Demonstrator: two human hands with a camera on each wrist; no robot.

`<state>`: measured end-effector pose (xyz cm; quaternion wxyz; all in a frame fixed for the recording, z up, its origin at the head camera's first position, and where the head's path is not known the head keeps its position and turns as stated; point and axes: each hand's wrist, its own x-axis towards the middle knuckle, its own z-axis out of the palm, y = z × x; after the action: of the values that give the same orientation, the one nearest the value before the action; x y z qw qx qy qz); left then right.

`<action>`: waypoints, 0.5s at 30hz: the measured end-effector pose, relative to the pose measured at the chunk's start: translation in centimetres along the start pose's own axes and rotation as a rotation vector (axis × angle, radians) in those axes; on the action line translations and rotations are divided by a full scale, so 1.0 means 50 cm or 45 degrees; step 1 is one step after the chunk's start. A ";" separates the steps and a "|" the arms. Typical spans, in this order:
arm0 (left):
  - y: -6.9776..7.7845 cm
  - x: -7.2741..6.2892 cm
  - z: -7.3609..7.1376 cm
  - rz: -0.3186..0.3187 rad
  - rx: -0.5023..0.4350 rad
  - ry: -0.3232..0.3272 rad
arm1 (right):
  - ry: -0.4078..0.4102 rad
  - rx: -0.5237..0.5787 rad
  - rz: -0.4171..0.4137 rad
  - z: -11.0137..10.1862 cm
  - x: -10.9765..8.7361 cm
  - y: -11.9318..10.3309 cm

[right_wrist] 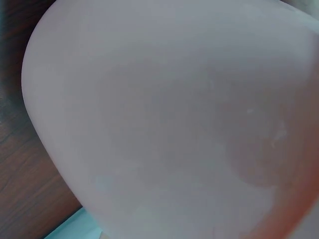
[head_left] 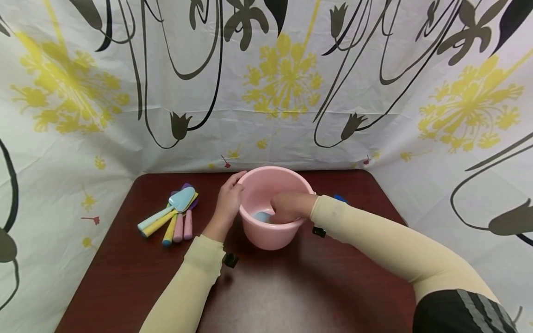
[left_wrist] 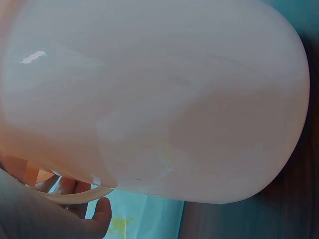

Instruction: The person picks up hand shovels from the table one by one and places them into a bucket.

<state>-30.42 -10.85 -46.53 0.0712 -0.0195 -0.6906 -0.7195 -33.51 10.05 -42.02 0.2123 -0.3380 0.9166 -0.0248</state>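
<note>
A pink bucket [head_left: 270, 236] stands upright on the dark table. My left hand [head_left: 228, 200] grips its rim at the left side. In the left wrist view, fingers of the left hand [left_wrist: 65, 214] show around a loop at the bucket's edge [left_wrist: 199, 124]. My right hand [head_left: 289, 207] reaches over the right rim into the bucket, its fingers hidden. Beside it, inside the bucket, lies a light blue object [head_left: 262, 216], only partly seen. The right wrist view is filled by the bucket's outer wall [right_wrist: 149, 114], and no fingers show clearly there.
To the left on the table [head_left: 112, 259] lies a heap of toy trowels and other handled tools, a light blue trowel [head_left: 182, 199] on top. A blue object [head_left: 340, 199] is partly hidden behind the right sleeve. A patterned curtain [head_left: 266, 138] surrounds the table.
</note>
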 end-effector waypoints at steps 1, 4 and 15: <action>0.000 0.000 0.000 0.002 0.000 0.001 | -0.007 0.031 0.019 -0.013 -0.014 -0.013; 0.000 0.000 0.000 -0.001 -0.006 0.001 | 0.064 0.111 -0.021 -0.032 -0.035 -0.014; 0.002 -0.001 -0.002 -0.009 0.008 -0.014 | 0.485 0.316 -0.035 -0.078 -0.107 0.034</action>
<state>-30.38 -10.93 -46.43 0.0651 -0.0208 -0.6934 -0.7174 -32.48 14.37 -36.80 0.0749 -0.3109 0.9254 -0.2035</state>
